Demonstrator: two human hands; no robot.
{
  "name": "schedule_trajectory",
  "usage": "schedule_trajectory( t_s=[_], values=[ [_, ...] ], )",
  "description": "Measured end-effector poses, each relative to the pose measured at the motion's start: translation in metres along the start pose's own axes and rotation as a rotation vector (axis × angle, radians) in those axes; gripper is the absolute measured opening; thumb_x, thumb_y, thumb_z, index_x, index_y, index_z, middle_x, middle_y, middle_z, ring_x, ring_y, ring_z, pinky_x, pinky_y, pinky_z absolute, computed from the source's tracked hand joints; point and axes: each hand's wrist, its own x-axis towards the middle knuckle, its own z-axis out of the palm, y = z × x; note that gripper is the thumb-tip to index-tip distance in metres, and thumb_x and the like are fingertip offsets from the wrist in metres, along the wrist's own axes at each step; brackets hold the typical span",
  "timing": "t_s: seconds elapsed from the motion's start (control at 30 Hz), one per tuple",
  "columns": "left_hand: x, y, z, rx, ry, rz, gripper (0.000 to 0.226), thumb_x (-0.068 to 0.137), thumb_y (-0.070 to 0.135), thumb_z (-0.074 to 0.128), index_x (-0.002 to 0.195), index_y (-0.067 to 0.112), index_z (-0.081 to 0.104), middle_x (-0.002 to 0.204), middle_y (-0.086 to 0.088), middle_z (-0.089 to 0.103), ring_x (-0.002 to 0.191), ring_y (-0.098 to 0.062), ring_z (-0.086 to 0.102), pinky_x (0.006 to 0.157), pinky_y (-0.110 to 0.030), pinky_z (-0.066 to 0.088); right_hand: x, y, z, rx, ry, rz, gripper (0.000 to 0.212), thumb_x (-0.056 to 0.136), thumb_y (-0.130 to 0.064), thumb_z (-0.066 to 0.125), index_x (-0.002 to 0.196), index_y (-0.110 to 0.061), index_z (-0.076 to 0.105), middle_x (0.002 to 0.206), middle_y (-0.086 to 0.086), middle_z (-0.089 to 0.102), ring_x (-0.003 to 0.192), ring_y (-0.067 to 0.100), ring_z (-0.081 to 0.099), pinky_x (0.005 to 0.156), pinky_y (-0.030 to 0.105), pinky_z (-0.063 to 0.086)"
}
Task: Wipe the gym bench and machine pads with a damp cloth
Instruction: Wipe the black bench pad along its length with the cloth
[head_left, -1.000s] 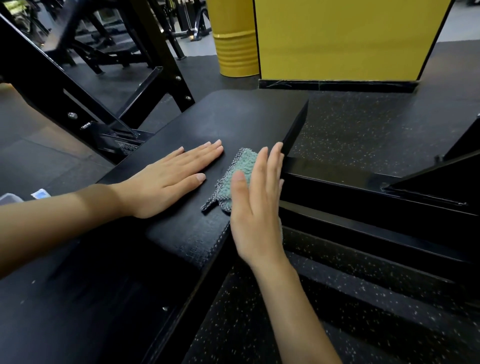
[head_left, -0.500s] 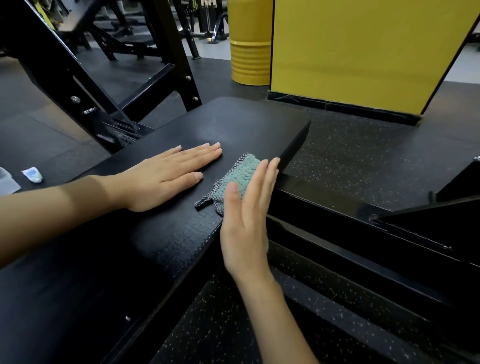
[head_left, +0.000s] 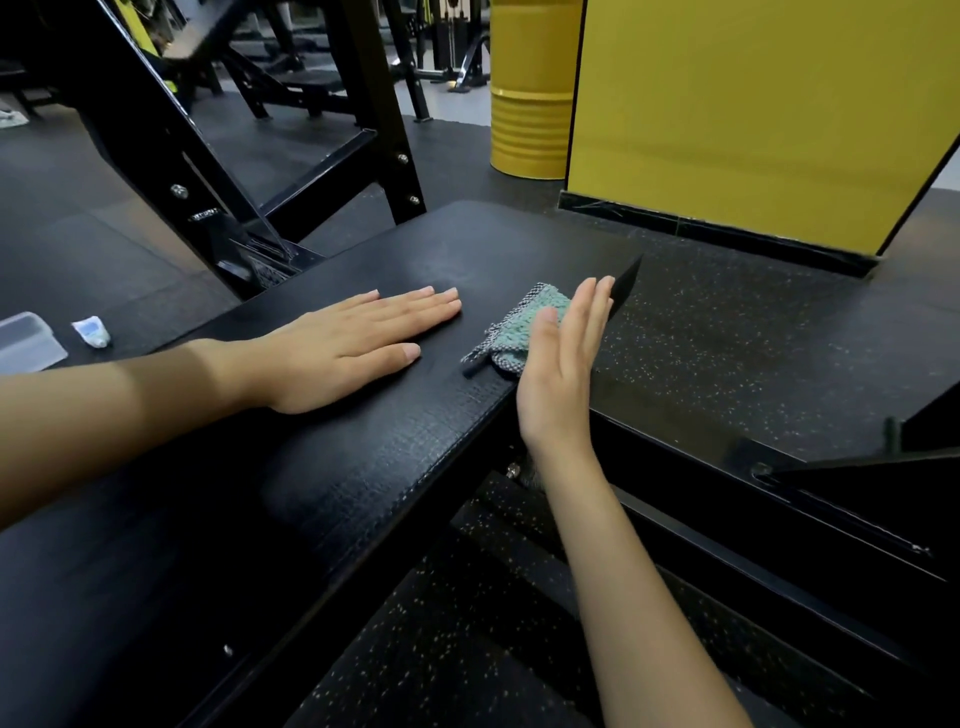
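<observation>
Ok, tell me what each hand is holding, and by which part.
Nothing is gripped: left hand lies flat on the bench pad; right hand, fingers straight, presses the cloth at its right side.

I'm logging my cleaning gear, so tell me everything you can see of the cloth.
The cloth is small, teal and nubbly on top, with a grey checked edge and underside. It lies crumpled on the black bench at its right edge, near the far corner. The right hand, fingers straight, presses against its right side; the left hand lies flat beside it, apart. Dampness can't be told.
</observation>
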Motion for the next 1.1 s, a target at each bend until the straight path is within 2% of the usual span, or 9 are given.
schedule_trajectory(
  t_s=[0.2, 0.33, 0.5, 0.6, 0.73, 0.9, 1.1],
  values=[
    [0.012, -0.001, -0.001, -0.005, 0.003, -0.012, 0.064, 0.091, 0.061, 0.009, 0.152, 0.043, 0.007, 0.16, 0.031, 0.002, 0.145, 0.014, -0.005, 0.12, -0.024, -0.004, 0.009, 0.003, -0.003, -0.044, -0.028, -0.002, 0.059, 0.108, -0.028, 0.027, 0.156, -0.009, -0.001, 0.164, -0.002, -0.014, 0.149, 0.009, -0.016, 0.113, 0.013, -0.012],
    [0.014, -0.001, 0.0, -0.018, 0.026, -0.02, 0.062, 0.092, 0.061, 0.01, 0.152, 0.043, 0.009, 0.16, 0.031, 0.004, 0.145, 0.013, -0.004, 0.122, -0.026, -0.003, -0.001, 0.001, -0.005, -0.117, -0.076, -0.038, 0.072, 0.098, -0.042, 0.025, 0.157, -0.009, 0.0, 0.164, -0.004, -0.015, 0.148, 0.007, -0.018, 0.108, 0.006, -0.015],
    [0.015, 0.003, 0.001, 0.008, 0.032, -0.049, 0.063, 0.092, 0.06, 0.009, 0.153, 0.043, 0.009, 0.16, 0.029, 0.003, 0.145, 0.013, -0.006, 0.123, -0.03, -0.002, -0.006, -0.001, -0.013, -0.206, -0.175, -0.041, 0.075, 0.093, -0.046, 0.022, 0.157, -0.011, 0.001, 0.164, -0.005, -0.016, 0.147, 0.007, -0.022, 0.108, 0.008, -0.015],
    [0.016, 0.004, 0.002, 0.024, 0.038, -0.046, 0.063, 0.093, 0.06, 0.009, 0.153, 0.043, 0.007, 0.16, 0.029, 0.001, 0.145, 0.013, -0.007, 0.123, -0.03, -0.002, -0.007, -0.004, -0.017, -0.265, -0.206, -0.039, 0.075, 0.093, -0.046, 0.021, 0.157, -0.01, 0.003, 0.165, -0.004, -0.013, 0.148, 0.009, -0.022, 0.112, 0.016, -0.012],
    [0.016, 0.002, 0.001, 0.021, 0.036, -0.043, 0.065, 0.092, 0.061, 0.009, 0.154, 0.042, 0.007, 0.161, 0.029, 0.001, 0.145, 0.013, -0.008, 0.123, -0.029, -0.002, -0.006, -0.008, -0.018, -0.303, -0.233, -0.007, 0.065, 0.104, -0.037, 0.029, 0.157, -0.009, 0.003, 0.165, -0.004, -0.01, 0.148, 0.009, -0.022, 0.111, 0.017, -0.01],
    [0.015, -0.001, 0.001, 0.016, 0.046, -0.037, 0.065, 0.093, 0.061, 0.011, 0.154, 0.042, 0.008, 0.161, 0.028, 0.003, 0.146, 0.012, -0.007, 0.123, -0.029, -0.002, -0.009, -0.012, -0.013, -0.312, -0.212, -0.005, 0.078, 0.09, -0.047, 0.021, 0.157, -0.009, 0.004, 0.165, -0.004, -0.008, 0.148, 0.01, -0.021, 0.109, 0.014, -0.011],
    [0.016, -0.003, 0.002, 0.002, 0.059, -0.03, 0.063, 0.091, 0.064, 0.011, 0.151, 0.046, 0.007, 0.161, 0.028, 0.005, 0.145, 0.012, -0.006, 0.123, -0.028, -0.001, -0.01, -0.007, -0.011, -0.211, -0.153, 0.006, 0.069, 0.098, -0.045, 0.022, 0.157, -0.014, 0.003, 0.164, -0.013, -0.009, 0.144, -0.001, -0.022, 0.114, 0.016, -0.01]
  ],
)
